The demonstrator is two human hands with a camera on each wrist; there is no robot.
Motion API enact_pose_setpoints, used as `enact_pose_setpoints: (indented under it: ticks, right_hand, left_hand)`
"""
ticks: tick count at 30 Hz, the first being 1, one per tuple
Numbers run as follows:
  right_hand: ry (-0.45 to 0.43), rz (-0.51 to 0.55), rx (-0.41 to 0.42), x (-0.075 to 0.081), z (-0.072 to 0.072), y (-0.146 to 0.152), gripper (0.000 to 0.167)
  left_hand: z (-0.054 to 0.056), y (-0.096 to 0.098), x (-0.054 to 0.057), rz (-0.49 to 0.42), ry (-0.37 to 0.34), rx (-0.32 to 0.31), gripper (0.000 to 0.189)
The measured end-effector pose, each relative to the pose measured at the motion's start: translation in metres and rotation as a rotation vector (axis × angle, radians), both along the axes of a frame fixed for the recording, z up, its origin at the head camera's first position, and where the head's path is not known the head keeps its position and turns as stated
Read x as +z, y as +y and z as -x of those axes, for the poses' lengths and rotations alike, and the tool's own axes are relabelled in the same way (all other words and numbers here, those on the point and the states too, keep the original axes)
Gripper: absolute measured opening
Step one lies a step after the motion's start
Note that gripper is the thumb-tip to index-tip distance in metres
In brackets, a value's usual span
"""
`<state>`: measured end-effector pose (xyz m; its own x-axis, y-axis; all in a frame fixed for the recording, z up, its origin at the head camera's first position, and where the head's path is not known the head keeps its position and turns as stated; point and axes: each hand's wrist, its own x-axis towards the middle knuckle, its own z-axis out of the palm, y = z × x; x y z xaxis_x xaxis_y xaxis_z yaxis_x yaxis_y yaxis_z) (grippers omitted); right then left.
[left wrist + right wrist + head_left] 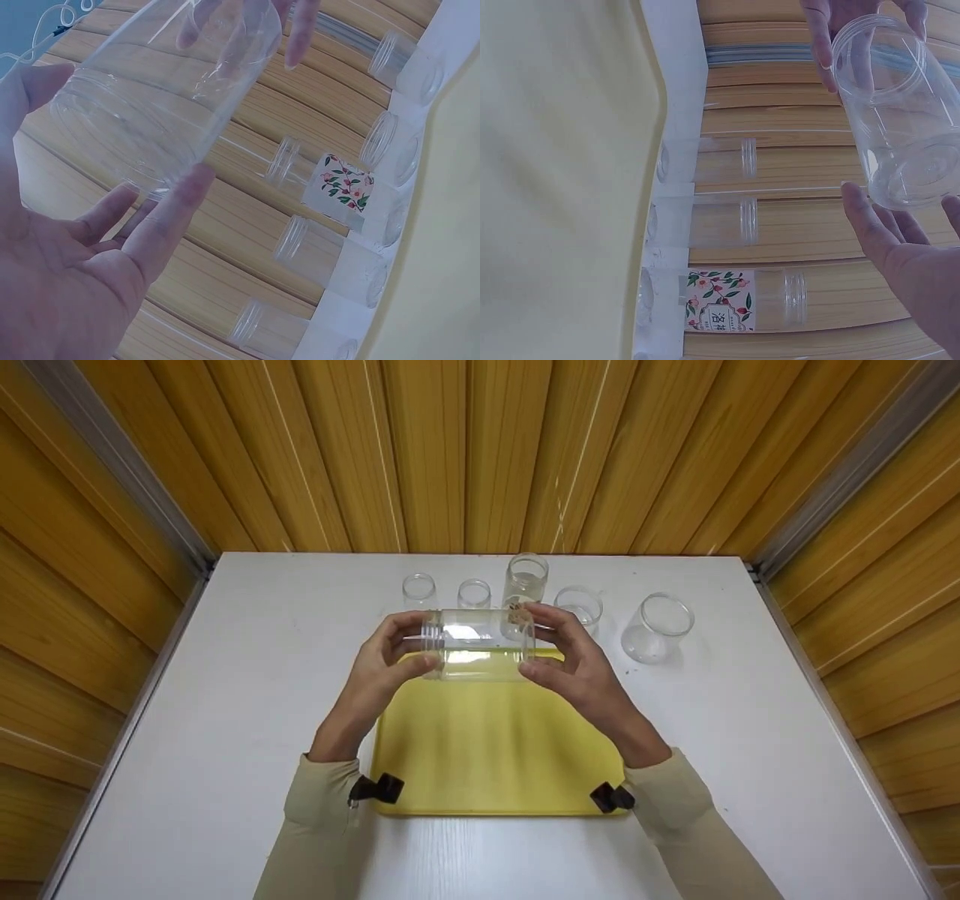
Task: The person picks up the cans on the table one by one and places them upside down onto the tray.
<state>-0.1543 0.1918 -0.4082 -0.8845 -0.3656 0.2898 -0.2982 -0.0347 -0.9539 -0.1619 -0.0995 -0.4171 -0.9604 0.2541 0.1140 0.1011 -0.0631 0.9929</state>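
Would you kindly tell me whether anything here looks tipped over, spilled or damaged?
Nothing stands out: five jars stand upright, with no visible spill or damage; the sideways jar is held by the left hand and right hand.

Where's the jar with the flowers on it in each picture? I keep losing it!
Head: flower jar just above the middle, partly behind the held jar.
Left wrist: right of the middle, tipped sideways by the camera.
Right wrist: bottom middle, sideways too.
Shared landmark: the yellow tray.
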Motion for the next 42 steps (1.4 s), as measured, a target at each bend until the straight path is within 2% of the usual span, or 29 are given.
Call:
enact_pose_setpoints:
  ticks: [29,37,42]
  right_hand:
    - [0.009,0.062,-0.046,-0.002,0.000,-0.001,0.069]
    - [0.011,0.043,-0.068,-0.001,0.001,0.004,0.067]
    - [0.032,0.029,-0.092,-0.001,0.003,0.012,0.067]
  left_hand:
    - [0.001,-0.001,0.000,0.067,0.029,-0.034,0.070]
    - [0.001,-0.003,-0.003,0.105,0.074,-0.028,0.073]
    - [0.000,-0.006,-0.007,0.124,0.110,0.008,0.068]
